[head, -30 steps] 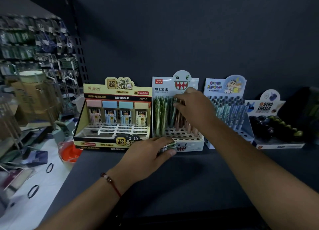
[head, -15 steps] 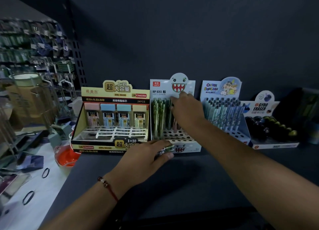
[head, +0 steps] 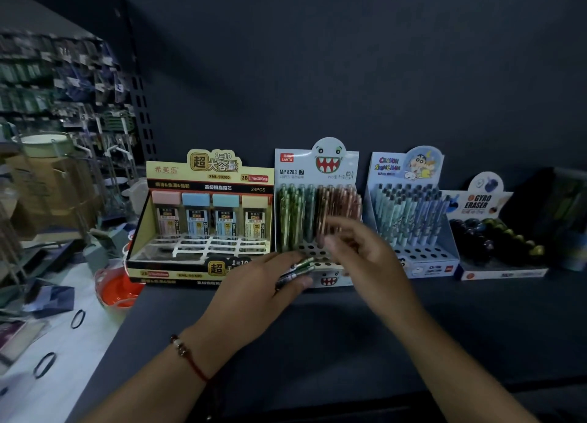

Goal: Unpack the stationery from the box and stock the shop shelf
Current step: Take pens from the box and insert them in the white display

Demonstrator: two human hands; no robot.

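1. Dark shelf point(head: 349, 327) holds four boxes in a row.
2. Your left hand point(head: 263, 283) grips a few pens point(head: 297, 268) by the monster box point(head: 317, 200).
3. Your right hand point(head: 359, 254) is blurred, fingers loose, holding nothing.

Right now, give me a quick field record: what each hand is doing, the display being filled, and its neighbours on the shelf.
left hand: grips a small bunch of pens in front of the display
right hand: blurred, fingers loose, nothing visibly held
monster pen display: green and pink pens upright at back, front holes empty
left neighbour: pencil lead box
right neighbours: blue pen display, gyro eraser box
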